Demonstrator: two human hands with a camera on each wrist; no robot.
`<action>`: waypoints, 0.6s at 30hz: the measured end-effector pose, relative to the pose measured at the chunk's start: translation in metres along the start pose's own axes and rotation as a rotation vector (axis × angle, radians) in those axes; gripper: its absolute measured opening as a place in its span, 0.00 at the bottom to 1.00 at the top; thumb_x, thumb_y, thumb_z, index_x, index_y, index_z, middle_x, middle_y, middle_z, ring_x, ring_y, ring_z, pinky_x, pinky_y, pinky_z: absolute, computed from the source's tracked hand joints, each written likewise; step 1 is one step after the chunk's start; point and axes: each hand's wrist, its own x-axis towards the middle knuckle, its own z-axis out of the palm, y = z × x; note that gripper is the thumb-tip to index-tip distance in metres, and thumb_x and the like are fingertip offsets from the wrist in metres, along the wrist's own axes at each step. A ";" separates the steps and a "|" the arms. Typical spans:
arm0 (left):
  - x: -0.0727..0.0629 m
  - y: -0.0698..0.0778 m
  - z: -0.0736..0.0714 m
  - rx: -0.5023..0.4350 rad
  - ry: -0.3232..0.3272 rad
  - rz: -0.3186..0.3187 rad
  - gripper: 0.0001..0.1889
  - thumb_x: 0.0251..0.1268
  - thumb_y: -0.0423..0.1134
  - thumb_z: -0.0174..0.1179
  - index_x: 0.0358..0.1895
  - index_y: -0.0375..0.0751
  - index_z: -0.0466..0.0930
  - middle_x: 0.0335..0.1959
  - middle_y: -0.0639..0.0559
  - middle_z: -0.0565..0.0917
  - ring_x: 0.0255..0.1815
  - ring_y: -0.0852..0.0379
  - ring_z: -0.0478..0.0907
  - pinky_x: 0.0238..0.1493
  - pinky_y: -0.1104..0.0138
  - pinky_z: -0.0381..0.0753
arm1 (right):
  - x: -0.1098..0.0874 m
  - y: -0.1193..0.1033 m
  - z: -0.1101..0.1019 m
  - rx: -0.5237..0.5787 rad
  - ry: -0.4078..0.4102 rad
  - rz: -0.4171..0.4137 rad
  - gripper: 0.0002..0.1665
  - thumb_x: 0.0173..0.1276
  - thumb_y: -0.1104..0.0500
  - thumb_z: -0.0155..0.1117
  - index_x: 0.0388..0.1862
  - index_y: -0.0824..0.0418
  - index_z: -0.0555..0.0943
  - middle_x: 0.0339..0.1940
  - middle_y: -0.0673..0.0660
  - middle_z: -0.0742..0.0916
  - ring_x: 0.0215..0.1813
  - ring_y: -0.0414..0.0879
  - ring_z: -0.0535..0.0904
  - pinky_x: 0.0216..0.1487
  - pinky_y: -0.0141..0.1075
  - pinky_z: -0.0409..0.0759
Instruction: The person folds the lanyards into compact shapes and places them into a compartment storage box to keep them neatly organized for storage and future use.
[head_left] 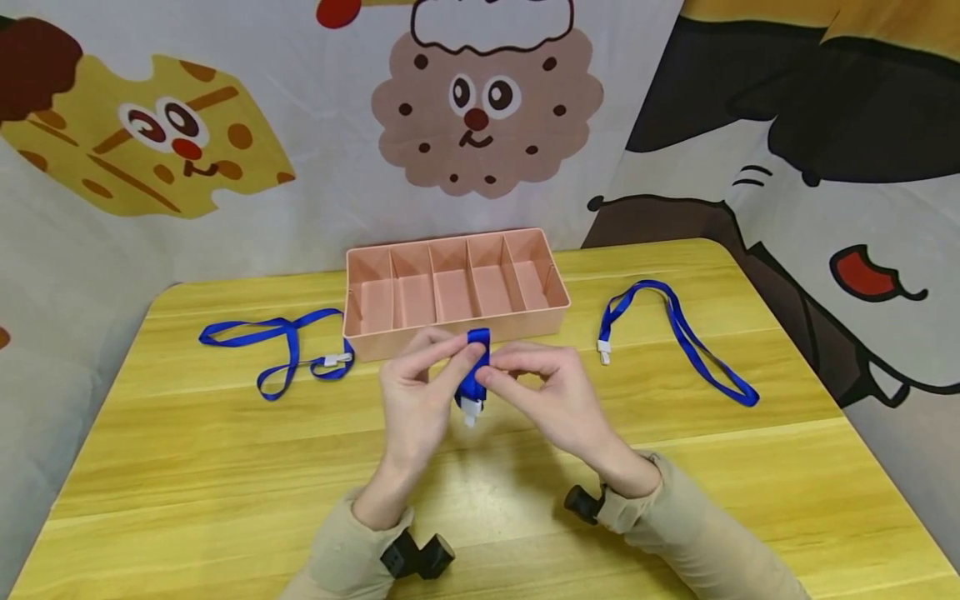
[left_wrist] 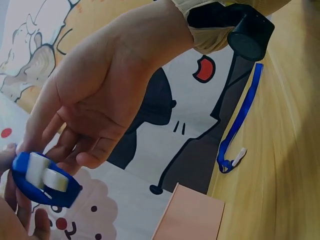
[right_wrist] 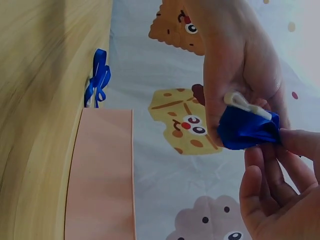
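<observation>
A blue lanyard (head_left: 474,379), folded into a compact flat bundle, is held up above the table between both hands. My left hand (head_left: 416,404) pinches its upper left part between thumb and forefinger. From the other side, the thumb and forefinger of my right hand (head_left: 558,400) pinch its right edge. The white plastic clip (head_left: 471,408) hangs at the bundle's lower end. In the left wrist view the blue bundle (left_wrist: 30,190) shows its white fitting facing the camera. The right wrist view shows the folded strap (right_wrist: 247,131) between the two hands.
Behind the hands stands a pink box (head_left: 453,327) with several compartments. To its left lies a loosely looped blue lanyard (head_left: 292,342) with a white clip, partly against the box. Another blue lanyard (head_left: 690,333) lies curved at the right of the wooden table (head_left: 225,467).
</observation>
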 end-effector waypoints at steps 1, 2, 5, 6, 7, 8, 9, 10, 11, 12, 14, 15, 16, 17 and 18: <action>0.000 0.000 0.000 0.006 -0.016 -0.010 0.11 0.62 0.22 0.70 0.42 0.40 0.94 0.35 0.69 0.87 0.41 0.68 0.83 0.48 0.75 0.83 | 0.000 0.000 0.000 -0.002 0.008 0.001 0.06 0.71 0.69 0.70 0.42 0.68 0.92 0.44 0.64 0.93 0.48 0.37 0.88 0.49 0.32 0.87; 0.001 0.001 0.000 0.012 -0.034 -0.024 0.08 0.63 0.23 0.70 0.43 0.34 0.93 0.36 0.70 0.87 0.42 0.68 0.83 0.49 0.74 0.84 | 0.000 0.000 0.000 -0.004 0.014 -0.001 0.06 0.71 0.69 0.69 0.42 0.69 0.91 0.44 0.64 0.93 0.47 0.36 0.88 0.49 0.32 0.87; 0.003 0.005 -0.002 0.043 -0.088 -0.089 0.09 0.69 0.26 0.66 0.46 0.19 0.86 0.40 0.73 0.88 0.44 0.70 0.84 0.48 0.75 0.84 | 0.002 0.001 -0.002 -0.006 0.038 -0.013 0.06 0.72 0.69 0.68 0.42 0.70 0.91 0.43 0.66 0.93 0.45 0.34 0.88 0.47 0.32 0.88; 0.004 0.007 -0.003 0.054 -0.099 -0.119 0.11 0.71 0.26 0.64 0.47 0.17 0.84 0.41 0.74 0.89 0.45 0.70 0.84 0.49 0.75 0.84 | 0.003 0.001 -0.002 -0.006 0.050 -0.015 0.06 0.72 0.69 0.68 0.42 0.71 0.91 0.43 0.67 0.93 0.44 0.34 0.89 0.47 0.32 0.88; 0.005 0.009 -0.003 0.070 -0.106 -0.154 0.11 0.73 0.26 0.63 0.49 0.17 0.83 0.43 0.68 0.90 0.46 0.70 0.84 0.49 0.74 0.85 | 0.003 0.002 -0.004 -0.006 0.065 -0.017 0.06 0.72 0.70 0.68 0.42 0.72 0.90 0.42 0.68 0.93 0.44 0.33 0.88 0.46 0.32 0.88; 0.006 0.010 -0.004 0.080 -0.115 -0.189 0.11 0.74 0.27 0.61 0.51 0.19 0.83 0.46 0.62 0.92 0.47 0.70 0.85 0.49 0.74 0.85 | 0.004 0.002 -0.005 -0.002 0.084 -0.019 0.06 0.72 0.70 0.68 0.42 0.73 0.90 0.42 0.68 0.93 0.44 0.32 0.88 0.47 0.32 0.88; 0.006 0.011 -0.004 0.091 -0.127 -0.220 0.11 0.75 0.27 0.60 0.53 0.21 0.83 0.48 0.56 0.92 0.48 0.70 0.85 0.50 0.74 0.85 | 0.004 0.003 -0.006 0.006 0.107 -0.017 0.07 0.72 0.70 0.68 0.42 0.73 0.90 0.42 0.66 0.94 0.44 0.32 0.89 0.47 0.31 0.89; 0.007 0.011 -0.004 0.099 -0.137 -0.247 0.11 0.76 0.27 0.60 0.54 0.22 0.83 0.50 0.49 0.92 0.48 0.69 0.86 0.50 0.73 0.86 | 0.004 0.002 -0.007 0.009 0.131 -0.016 0.07 0.71 0.70 0.69 0.42 0.74 0.90 0.42 0.65 0.94 0.44 0.32 0.89 0.47 0.31 0.89; 0.007 0.011 -0.004 0.104 -0.147 -0.270 0.12 0.76 0.27 0.59 0.55 0.24 0.83 0.52 0.42 0.91 0.49 0.68 0.86 0.51 0.72 0.87 | 0.005 0.002 -0.009 0.013 0.153 -0.017 0.06 0.70 0.71 0.69 0.42 0.75 0.90 0.41 0.62 0.94 0.44 0.31 0.89 0.48 0.30 0.89; 0.007 0.011 -0.004 0.109 -0.160 -0.286 0.12 0.76 0.27 0.59 0.56 0.24 0.83 0.53 0.35 0.90 0.48 0.68 0.87 0.50 0.72 0.87 | 0.005 0.002 -0.010 0.019 0.170 -0.015 0.07 0.70 0.71 0.69 0.42 0.75 0.89 0.41 0.58 0.95 0.45 0.32 0.89 0.48 0.30 0.89; 0.006 0.009 -0.004 0.114 -0.183 -0.305 0.12 0.76 0.27 0.60 0.56 0.25 0.85 0.54 0.29 0.89 0.45 0.67 0.88 0.51 0.71 0.88 | 0.005 0.002 -0.012 0.031 0.189 -0.020 0.07 0.71 0.70 0.70 0.41 0.75 0.89 0.41 0.52 0.95 0.45 0.33 0.89 0.48 0.29 0.88; 0.006 0.009 -0.003 0.116 -0.185 -0.311 0.12 0.75 0.28 0.60 0.55 0.25 0.85 0.53 0.29 0.89 0.44 0.67 0.88 0.51 0.70 0.88 | 0.005 0.002 -0.013 0.032 0.190 -0.018 0.07 0.71 0.69 0.70 0.41 0.74 0.89 0.40 0.49 0.94 0.44 0.34 0.89 0.47 0.29 0.88; 0.005 0.008 -0.003 0.113 -0.179 -0.317 0.12 0.75 0.27 0.61 0.55 0.25 0.86 0.52 0.29 0.89 0.43 0.67 0.88 0.50 0.70 0.88 | 0.005 0.001 -0.014 0.027 0.185 -0.018 0.06 0.71 0.69 0.70 0.41 0.74 0.90 0.40 0.47 0.94 0.44 0.34 0.88 0.46 0.29 0.87; 0.005 0.008 -0.003 0.110 -0.171 -0.322 0.12 0.74 0.27 0.61 0.54 0.24 0.86 0.52 0.28 0.89 0.43 0.67 0.88 0.50 0.70 0.89 | 0.005 0.001 -0.015 0.026 0.177 -0.014 0.06 0.71 0.69 0.69 0.41 0.73 0.90 0.40 0.44 0.93 0.44 0.35 0.88 0.46 0.29 0.87; 0.005 0.008 -0.002 0.109 -0.158 -0.326 0.11 0.73 0.27 0.62 0.53 0.24 0.86 0.51 0.28 0.89 0.42 0.67 0.89 0.51 0.69 0.89 | 0.005 0.001 -0.015 0.023 0.168 -0.009 0.06 0.72 0.68 0.69 0.41 0.72 0.90 0.40 0.43 0.93 0.44 0.36 0.87 0.45 0.30 0.86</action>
